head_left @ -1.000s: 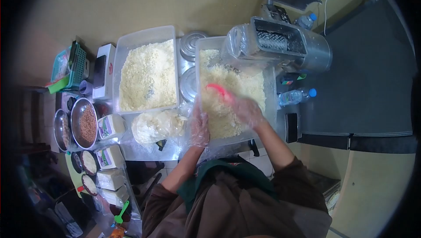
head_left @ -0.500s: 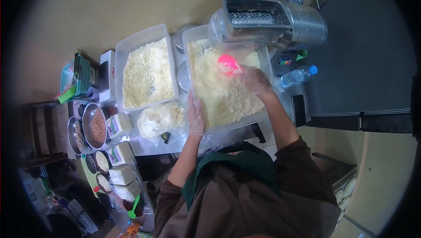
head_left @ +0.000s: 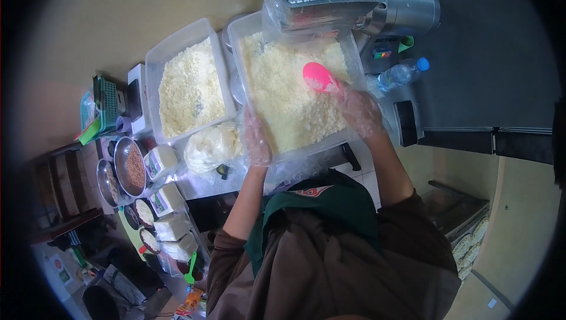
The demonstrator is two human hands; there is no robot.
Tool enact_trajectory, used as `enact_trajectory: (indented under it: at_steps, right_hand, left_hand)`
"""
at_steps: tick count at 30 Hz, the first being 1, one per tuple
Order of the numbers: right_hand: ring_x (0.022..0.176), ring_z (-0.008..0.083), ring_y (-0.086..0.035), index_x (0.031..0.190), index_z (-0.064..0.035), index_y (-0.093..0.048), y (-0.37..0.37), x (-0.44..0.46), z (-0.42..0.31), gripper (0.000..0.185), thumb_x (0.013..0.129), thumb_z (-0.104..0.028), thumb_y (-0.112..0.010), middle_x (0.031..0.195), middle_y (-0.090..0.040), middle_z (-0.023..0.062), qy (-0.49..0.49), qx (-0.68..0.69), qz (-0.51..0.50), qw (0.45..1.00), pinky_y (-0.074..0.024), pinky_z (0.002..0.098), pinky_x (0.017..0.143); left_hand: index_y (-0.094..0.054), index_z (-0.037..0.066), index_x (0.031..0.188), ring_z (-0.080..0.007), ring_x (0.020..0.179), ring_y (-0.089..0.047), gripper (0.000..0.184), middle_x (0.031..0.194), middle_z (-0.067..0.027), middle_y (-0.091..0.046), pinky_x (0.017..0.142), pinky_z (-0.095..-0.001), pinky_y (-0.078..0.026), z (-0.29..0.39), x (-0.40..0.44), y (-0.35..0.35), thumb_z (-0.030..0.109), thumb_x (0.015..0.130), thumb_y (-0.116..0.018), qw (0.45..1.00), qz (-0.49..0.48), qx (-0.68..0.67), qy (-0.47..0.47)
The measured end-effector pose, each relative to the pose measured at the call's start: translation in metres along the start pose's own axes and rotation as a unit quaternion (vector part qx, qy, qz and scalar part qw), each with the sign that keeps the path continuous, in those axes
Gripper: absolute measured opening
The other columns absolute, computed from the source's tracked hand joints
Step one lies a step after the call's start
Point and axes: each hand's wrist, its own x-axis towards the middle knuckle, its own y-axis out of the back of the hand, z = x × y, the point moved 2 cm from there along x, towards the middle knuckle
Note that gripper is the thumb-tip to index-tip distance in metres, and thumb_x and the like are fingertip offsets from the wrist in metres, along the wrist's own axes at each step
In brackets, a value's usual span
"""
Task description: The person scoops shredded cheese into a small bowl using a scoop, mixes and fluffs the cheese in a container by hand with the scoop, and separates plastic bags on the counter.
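Two large tubs, one pink scoop, two metal bowls.

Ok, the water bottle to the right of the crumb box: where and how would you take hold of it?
Probably around the middle of the bottle's body, below the blue cap, coming from the right. The body looks round and fairly even, and the crumb box crowds its left side. Whether it stands or leans, I can't tell.

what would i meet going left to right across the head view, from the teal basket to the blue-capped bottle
Teal basket, leftmost tub of pale crumbs, left hand, pink scoop, blue-capped bottle.
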Motion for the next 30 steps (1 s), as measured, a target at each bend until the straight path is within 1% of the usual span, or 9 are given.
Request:
enact_trajectory:
  at_steps: [5,7,10,13,16,18,21,25,30]
  right_hand:
    - [0.071,0.0364,-0.065,0.091,-0.0083,-0.062,-0.029,-0.022,-0.005,0.023,0.092,-0.026,-0.049,0.072,-0.064,0.0191,0.067,-0.022,-0.134,0.989,-0.0516,0.0477,0.067]
    - [0.071,0.0346,-0.066,0.090,-0.0055,-0.062,-0.068,-0.041,-0.015,0.029,0.093,-0.028,-0.045,0.073,-0.064,0.0203,0.263,0.036,0.057,0.963,-0.0521,0.0462,0.067]
    - [0.063,0.0323,-0.060,0.101,-0.0058,-0.063,-0.028,-0.021,-0.046,0.022,0.087,-0.015,-0.049,0.069,-0.059,0.0128,0.075,-0.036,-0.078,0.993,-0.0482,0.0468,0.060]
    - [0.058,0.0305,-0.058,0.121,-0.0007,-0.054,-0.043,0.013,0.017,0.038,0.085,-0.013,-0.050,0.064,-0.058,0.0115,0.054,-0.063,0.058,0.995,-0.0481,0.0443,0.057]
    - [0.059,0.0292,-0.061,0.140,0.0062,-0.030,-0.093,0.043,0.051,0.063,0.083,-0.011,-0.052,0.069,-0.063,0.0149,0.226,-0.242,0.330,0.884,-0.0496,0.0420,0.054]
    - [0.064,0.0312,-0.063,0.144,0.0078,-0.016,-0.081,0.050,-0.008,0.071,0.085,-0.012,-0.050,0.074,-0.064,0.0208,-0.060,-0.025,-0.004,0.998,-0.0502,0.0428,0.056]
    - [0.073,0.0343,-0.066,0.143,0.0129,-0.006,-0.070,0.016,-0.052,0.067,0.091,-0.011,-0.040,0.082,-0.064,0.0264,0.066,-0.084,-0.160,0.981,-0.0522,0.0421,0.067]
    - [0.072,0.0379,-0.064,0.140,0.0108,-0.015,-0.023,-0.023,-0.031,0.059,0.093,-0.018,-0.036,0.078,-0.061,0.0285,-0.144,0.083,-0.129,0.978,-0.0513,0.0460,0.066]
    - [0.082,0.0437,-0.062,0.140,0.0048,-0.022,-0.104,0.035,0.049,0.056,0.094,-0.020,-0.039,0.084,-0.062,0.0292,-0.077,-0.071,-0.054,0.993,-0.0491,0.0493,0.074]
  left_hand:
    - [-0.028,-0.002,0.144,-0.0306,0.135,-0.033,0.057,0.146,-0.0212,-0.036,0.111,-0.0363,-0.023,-0.003,0.001,0.002,0.028,0.098,-0.041,1.000,0.006,-0.009,-0.015]
    - [-0.028,-0.003,0.144,-0.0307,0.135,-0.033,0.057,0.145,-0.0215,-0.036,0.111,-0.0364,-0.023,-0.005,0.000,0.003,0.028,0.098,-0.041,1.000,0.004,-0.016,-0.022]
    - [-0.028,-0.003,0.144,-0.0310,0.135,-0.033,0.056,0.145,-0.0219,-0.036,0.111,-0.0365,-0.023,-0.007,-0.002,0.000,0.028,0.098,-0.041,0.999,0.007,-0.028,-0.036]
    - [-0.028,-0.003,0.144,-0.0312,0.135,-0.033,0.056,0.145,-0.0223,-0.036,0.111,-0.0367,-0.022,-0.010,-0.001,0.003,0.028,0.098,-0.040,0.998,0.015,-0.041,-0.043]
    - [-0.029,-0.003,0.143,-0.0316,0.135,-0.033,0.057,0.146,-0.0226,-0.035,0.112,-0.0375,-0.022,0.014,-0.005,0.004,0.026,0.097,-0.043,0.999,0.019,0.007,-0.029]
    - [-0.029,-0.003,0.144,-0.0317,0.136,-0.033,0.057,0.146,-0.0230,-0.035,0.112,-0.0376,-0.022,0.006,-0.002,0.002,0.025,0.096,-0.044,0.999,0.024,0.014,-0.032]
    - [-0.027,-0.002,0.144,-0.0317,0.137,-0.031,0.057,0.146,-0.0233,-0.034,0.112,-0.0374,-0.021,0.013,-0.004,0.005,0.023,0.096,-0.044,0.999,0.014,0.020,-0.022]
    - [-0.025,-0.002,0.145,-0.0306,0.139,-0.027,0.056,0.149,-0.0220,-0.029,0.113,-0.0367,-0.018,0.011,-0.003,0.005,0.018,0.096,-0.043,0.999,-0.004,-0.005,-0.037]
    - [-0.023,-0.002,0.145,-0.0300,0.139,-0.025,0.056,0.150,-0.0206,-0.027,0.114,-0.0369,-0.017,-0.004,-0.002,0.000,0.016,0.096,-0.043,0.995,-0.019,-0.095,-0.020]
